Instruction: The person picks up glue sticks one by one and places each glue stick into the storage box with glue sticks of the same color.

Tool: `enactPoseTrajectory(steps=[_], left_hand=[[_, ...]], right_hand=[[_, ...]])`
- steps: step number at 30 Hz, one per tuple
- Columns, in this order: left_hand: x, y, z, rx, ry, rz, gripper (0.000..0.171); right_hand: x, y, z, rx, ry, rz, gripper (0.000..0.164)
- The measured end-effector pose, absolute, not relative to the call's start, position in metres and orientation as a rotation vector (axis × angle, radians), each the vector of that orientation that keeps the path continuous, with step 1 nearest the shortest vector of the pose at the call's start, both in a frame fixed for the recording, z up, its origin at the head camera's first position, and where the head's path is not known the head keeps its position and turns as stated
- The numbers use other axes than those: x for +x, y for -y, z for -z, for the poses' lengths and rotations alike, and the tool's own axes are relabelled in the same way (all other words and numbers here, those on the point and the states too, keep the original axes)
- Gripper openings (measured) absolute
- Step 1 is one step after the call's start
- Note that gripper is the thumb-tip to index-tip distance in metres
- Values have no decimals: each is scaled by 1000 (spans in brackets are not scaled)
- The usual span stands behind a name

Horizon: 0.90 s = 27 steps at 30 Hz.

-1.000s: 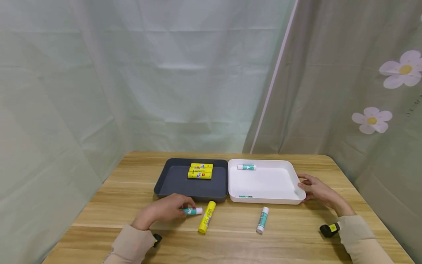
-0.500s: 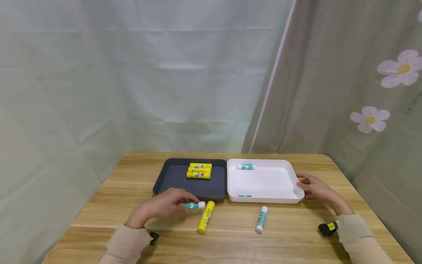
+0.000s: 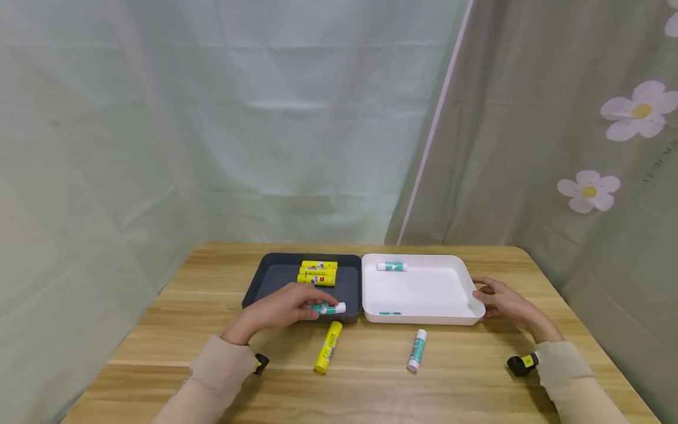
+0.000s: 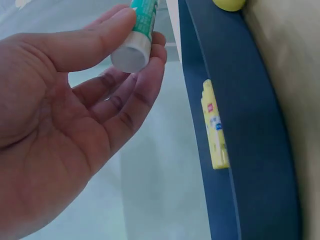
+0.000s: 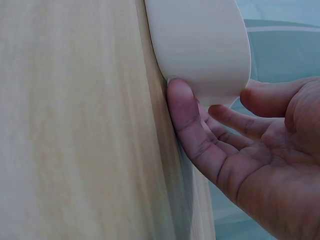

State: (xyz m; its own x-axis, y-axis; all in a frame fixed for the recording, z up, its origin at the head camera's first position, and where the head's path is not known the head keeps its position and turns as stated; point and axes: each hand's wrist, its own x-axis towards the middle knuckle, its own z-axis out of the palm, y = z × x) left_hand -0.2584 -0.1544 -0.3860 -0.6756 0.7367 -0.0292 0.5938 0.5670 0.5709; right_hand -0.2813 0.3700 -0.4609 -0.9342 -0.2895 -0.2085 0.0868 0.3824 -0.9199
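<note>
My left hand pinches a green-and-white glue stick between thumb and fingers, over the front part of the dark grey tray. In the left wrist view the white end of that stick points toward the camera. Several yellow glue sticks lie side by side in the dark tray. On the right, my right hand holds the front right corner of the white tray, thumb at the rim. The right wrist view shows its fingers curled against the tray's outer wall.
One green-and-white glue stick lies at the back of the white tray, another partly hidden behind its front wall. On the wooden table, before the trays, lie a yellow glue stick and a green-and-white one. Curtains hang behind.
My left hand has lifted the green-and-white glue stick from near the table and carried it forward and right, over the dark tray. The right hand stays on the white tray.
</note>
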Motion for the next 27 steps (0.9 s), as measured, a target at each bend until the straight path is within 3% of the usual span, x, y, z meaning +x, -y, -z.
enactPoseTrajectory(steps=[27], left_hand=[[-321,81,361,1173,-2566,-815,46]], right_hand=[[-281,-370,458,-178,-2315,1561,61]])
